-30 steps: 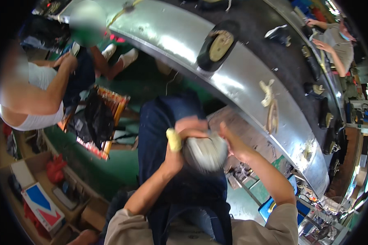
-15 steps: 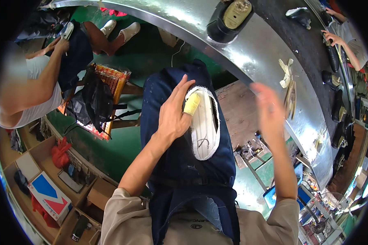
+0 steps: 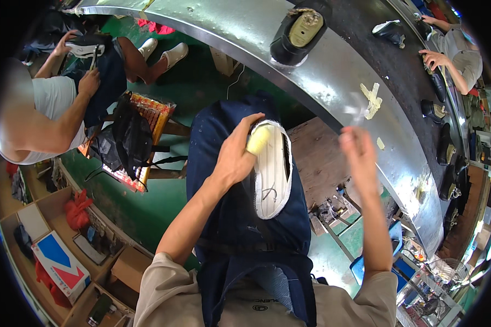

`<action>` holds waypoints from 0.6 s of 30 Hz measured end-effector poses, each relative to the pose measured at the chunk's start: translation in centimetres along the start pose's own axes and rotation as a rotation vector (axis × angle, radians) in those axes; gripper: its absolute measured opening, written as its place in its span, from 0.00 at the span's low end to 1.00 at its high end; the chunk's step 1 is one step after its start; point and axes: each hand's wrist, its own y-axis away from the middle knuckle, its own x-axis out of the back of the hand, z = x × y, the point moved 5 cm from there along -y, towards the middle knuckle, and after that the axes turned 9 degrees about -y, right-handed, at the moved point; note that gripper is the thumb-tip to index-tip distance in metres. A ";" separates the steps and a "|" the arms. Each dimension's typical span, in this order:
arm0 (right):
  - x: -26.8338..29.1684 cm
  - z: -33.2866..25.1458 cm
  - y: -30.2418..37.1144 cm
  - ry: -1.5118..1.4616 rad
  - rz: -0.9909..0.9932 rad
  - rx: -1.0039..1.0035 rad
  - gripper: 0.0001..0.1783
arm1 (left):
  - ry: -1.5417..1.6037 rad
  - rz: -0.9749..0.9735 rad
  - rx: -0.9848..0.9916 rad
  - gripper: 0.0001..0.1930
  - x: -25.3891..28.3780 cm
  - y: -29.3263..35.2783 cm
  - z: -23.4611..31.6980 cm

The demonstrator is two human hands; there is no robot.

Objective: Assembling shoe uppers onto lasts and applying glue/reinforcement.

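Observation:
A shoe upper (image 3: 271,180) lies bottom-up on the dark blue apron (image 3: 218,218) over my lap. Its white underside has a frayed, stitched edge and a loose dark thread near the lower end. My left hand (image 3: 237,152) grips its upper left side, with a yellow-wrapped thumb resting across the white bottom. Off to the right, my right hand (image 3: 359,150) is raised beside the metal bench edge, its fingers curled together. A pale, smeared shape shows just above those fingers; motion blur hides what it is.
The curved metal bench (image 3: 322,76) carries a black shoe (image 3: 300,35) and yellowish tape scraps (image 3: 371,101). A co-worker (image 3: 49,109) sits at left, holding a shoe, near a stool with a black bag (image 3: 128,136). Compartmented shelving (image 3: 54,204) stands lower left. More shoes line the right.
A flat, tan-edged object that lay by the bench edge is gone from there. My right hand has closed its fingers and shifted slightly. The seated co-worker has turned a shoe upward.

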 end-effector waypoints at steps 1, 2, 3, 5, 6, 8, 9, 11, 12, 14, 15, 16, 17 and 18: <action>-2.5 -0.2 1.0 -0.105 -0.134 0.016 0.21 | 0.075 -0.012 0.034 0.26 -0.6 0.0 0.2; -4.6 0.7 1.4 -0.129 -0.218 0.004 0.22 | 0.140 -0.072 0.073 0.28 -1.1 -0.1 -0.3; -6.6 -0.4 1.7 -0.081 -0.278 0.031 0.22 | 0.135 -0.077 0.074 0.28 -1.1 -0.1 -0.1; -8.3 -0.8 1.2 -0.129 -0.186 0.250 0.17 | 0.184 -0.104 -0.036 0.28 -0.9 0.2 1.7; -8.1 -1.1 1.1 -0.129 -0.139 0.346 0.16 | 0.289 -0.092 0.038 0.28 -0.9 0.4 1.8; -7.9 -1.5 1.1 -0.134 -0.095 0.438 0.16 | 0.229 -0.098 0.007 0.27 -0.4 0.0 2.7; -8.0 -1.5 1.2 -0.016 -0.070 0.458 0.15 | 0.174 -0.101 -0.026 0.27 -0.2 -0.1 3.1; -8.3 -1.8 1.1 0.098 -0.047 0.476 0.14 | 0.172 -0.109 0.000 0.26 -0.2 0.1 2.7; -8.5 -1.7 0.8 -0.030 -0.081 0.341 0.13 | 0.129 -0.092 0.001 0.26 -0.2 0.3 2.3; -8.0 -0.7 0.6 -0.176 -0.136 0.093 0.12 | 0.088 -0.082 -0.002 0.26 -0.5 0.3 2.4; -7.7 0.1 0.9 -0.274 -0.165 0.050 0.12 | 0.079 -0.061 -0.036 0.25 -0.4 0.3 2.7; -6.6 0.6 1.5 -0.282 -0.271 -0.035 0.13 | 0.072 -0.042 -0.071 0.24 -0.4 0.3 2.9; -5.8 0.4 2.5 -0.298 -0.378 -0.119 0.15 | 0.064 -0.044 -0.067 0.24 -0.4 0.3 2.7; -5.2 -0.3 3.4 -0.300 -0.375 -0.120 0.15 | 0.075 -0.048 -0.061 0.24 -0.8 0.1 2.3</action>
